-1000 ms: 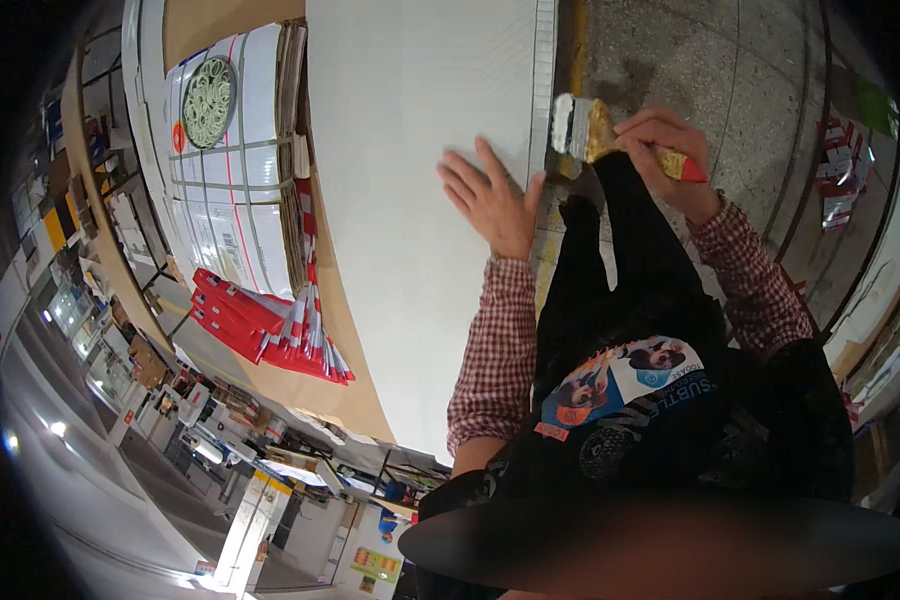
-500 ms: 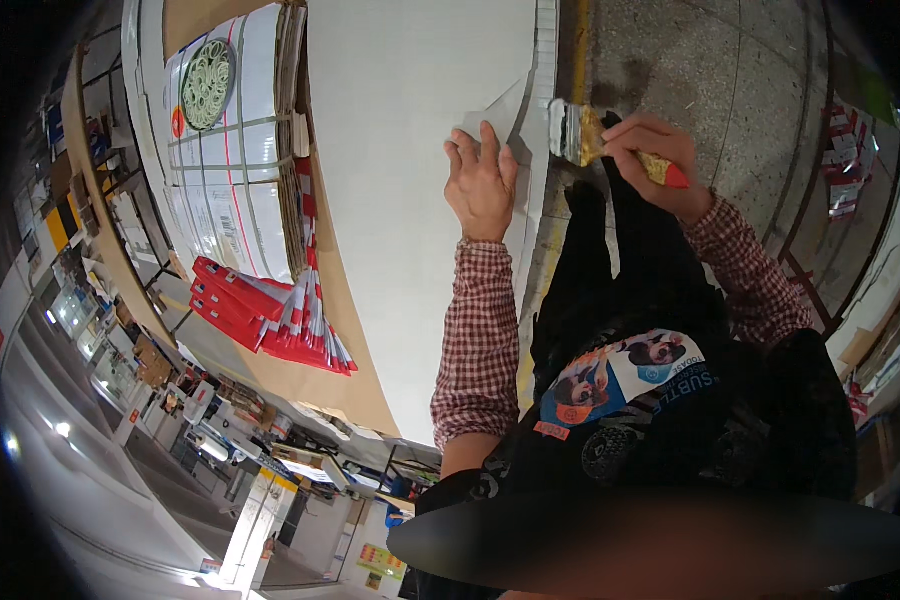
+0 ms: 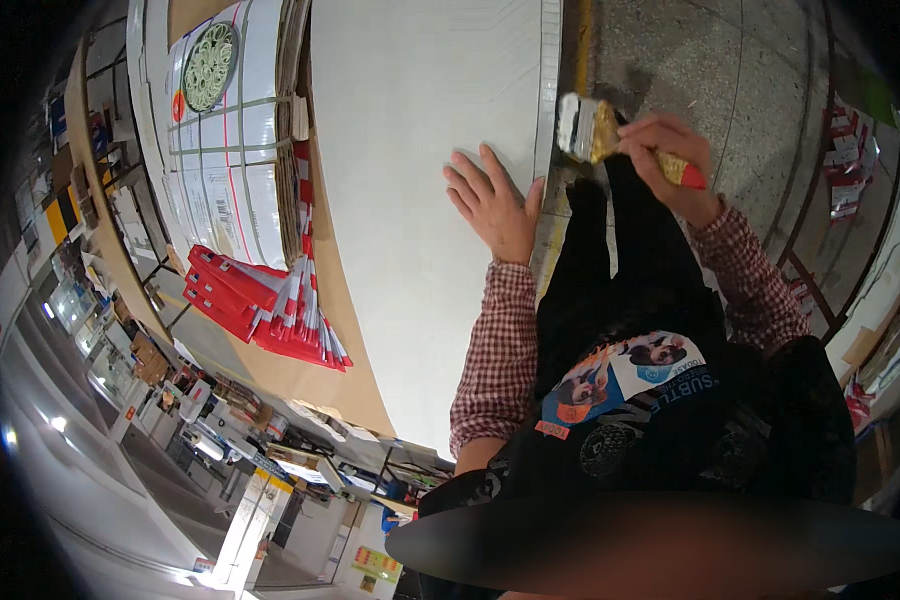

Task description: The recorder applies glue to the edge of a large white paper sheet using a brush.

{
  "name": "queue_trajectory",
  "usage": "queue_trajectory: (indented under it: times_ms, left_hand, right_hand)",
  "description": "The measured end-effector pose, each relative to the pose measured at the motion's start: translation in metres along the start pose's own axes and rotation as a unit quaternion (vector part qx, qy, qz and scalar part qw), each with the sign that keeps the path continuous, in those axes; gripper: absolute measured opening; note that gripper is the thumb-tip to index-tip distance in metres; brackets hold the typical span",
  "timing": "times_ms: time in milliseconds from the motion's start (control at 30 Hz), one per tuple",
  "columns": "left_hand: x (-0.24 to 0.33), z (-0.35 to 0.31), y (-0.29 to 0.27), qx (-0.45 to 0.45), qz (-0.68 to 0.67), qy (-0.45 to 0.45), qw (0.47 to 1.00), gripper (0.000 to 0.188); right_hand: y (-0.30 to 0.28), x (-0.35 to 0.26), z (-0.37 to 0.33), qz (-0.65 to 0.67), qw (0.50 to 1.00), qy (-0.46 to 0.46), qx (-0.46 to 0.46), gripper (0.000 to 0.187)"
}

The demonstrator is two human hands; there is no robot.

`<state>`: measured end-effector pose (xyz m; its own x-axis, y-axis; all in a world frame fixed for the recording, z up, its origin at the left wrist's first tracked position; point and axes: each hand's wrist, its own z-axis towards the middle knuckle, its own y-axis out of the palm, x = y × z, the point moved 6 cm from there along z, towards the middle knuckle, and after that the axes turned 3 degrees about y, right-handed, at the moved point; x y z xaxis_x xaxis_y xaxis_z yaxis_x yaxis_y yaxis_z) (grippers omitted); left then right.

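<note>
My left hand [image 3: 497, 207] lies flat with spread fingers on a long stack of white sheets [image 3: 400, 230], close to its right edge. Along that edge runs a narrow strip of stepped sheet edges [image 3: 548, 90]. Beyond the edge, over the floor, my right hand [image 3: 675, 165] grips a wide paintbrush [image 3: 602, 131] by its wooden, red-tipped handle. The brush's bristles point left toward the sheets and carry something white. They are apart from the stack.
On the brown table [image 3: 345, 340], left of the sheets, sits a strapped bundle of white cartons [image 3: 230, 190] with a round dish of pale rings [image 3: 210, 65] on top. Fanned red-and-white packets [image 3: 260, 300] lie beside it. Speckled floor [image 3: 690, 70] shows at right.
My left hand has slid right and slightly nearer me. The lifted sheet corner beside it now lies flat. My right hand has drawn the brush slightly right, away from the edge.
</note>
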<state>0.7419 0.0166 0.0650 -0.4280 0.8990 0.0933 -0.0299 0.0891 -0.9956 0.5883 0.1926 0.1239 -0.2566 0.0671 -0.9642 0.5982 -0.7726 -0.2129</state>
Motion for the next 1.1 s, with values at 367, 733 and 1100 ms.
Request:
queue_trajectory:
  times_ms: [367, 733, 1100]
  left_hand:
    - [-0.013, 0.019, -0.018, -0.032, -0.119, 0.060, 0.991, 0.040]
    - [-0.003, 0.024, -0.024, -0.004, -0.093, 0.087, 0.992, 0.031]
    - [-0.006, -0.003, -0.012, -0.027, -0.146, 0.009, 0.989, 0.070]
  right_hand:
    - [0.023, 0.003, -0.024, -0.012, 0.998, -0.060, 0.014, 0.007]
    - [0.016, -0.004, -0.020, 0.002, 0.996, -0.061, 0.070, 0.011]
    - [-0.084, -0.010, 0.012, 0.147, 0.973, 0.123, 0.129, 0.007]
